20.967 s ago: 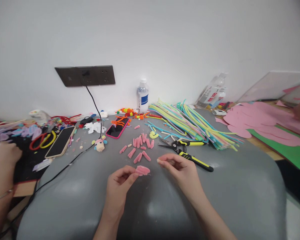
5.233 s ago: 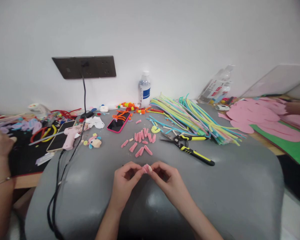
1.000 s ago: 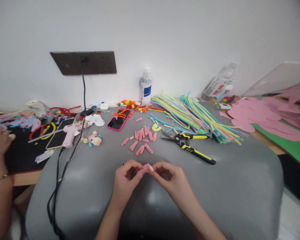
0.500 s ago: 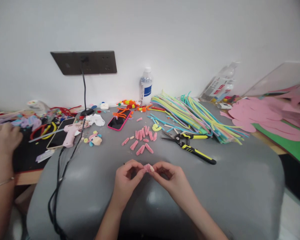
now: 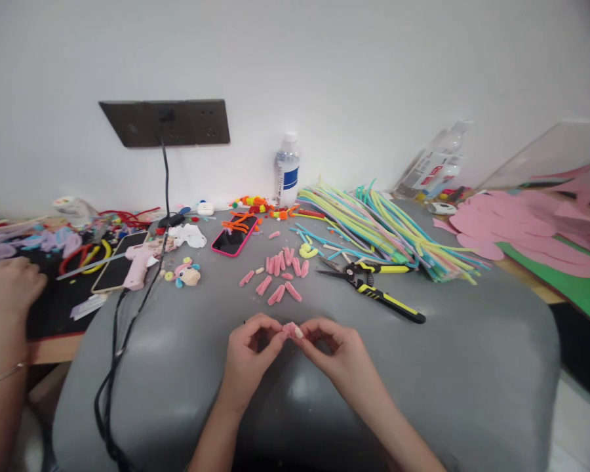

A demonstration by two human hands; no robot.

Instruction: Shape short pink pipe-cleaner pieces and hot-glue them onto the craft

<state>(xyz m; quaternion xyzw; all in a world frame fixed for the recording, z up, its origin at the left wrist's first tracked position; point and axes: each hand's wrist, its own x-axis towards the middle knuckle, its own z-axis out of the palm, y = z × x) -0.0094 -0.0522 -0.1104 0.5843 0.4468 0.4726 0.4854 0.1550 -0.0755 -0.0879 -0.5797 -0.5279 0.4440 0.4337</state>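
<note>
Black sockets (image 5: 165, 123) sit upper left on the white wall; below centre, the left fingers (image 5: 279, 332) and right fingers (image 5: 299, 332) pinch a pink piece (image 5: 290, 329) over the grey bench (image 5: 423, 387); pink paper (image 5: 501, 219) lies far right.

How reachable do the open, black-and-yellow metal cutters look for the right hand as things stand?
Probably yes: only bare grey tabletop shows between the right hand and the near handle of the cutters, though its fingers seem to be pinching a small, fuzzy pink piece.
</note>
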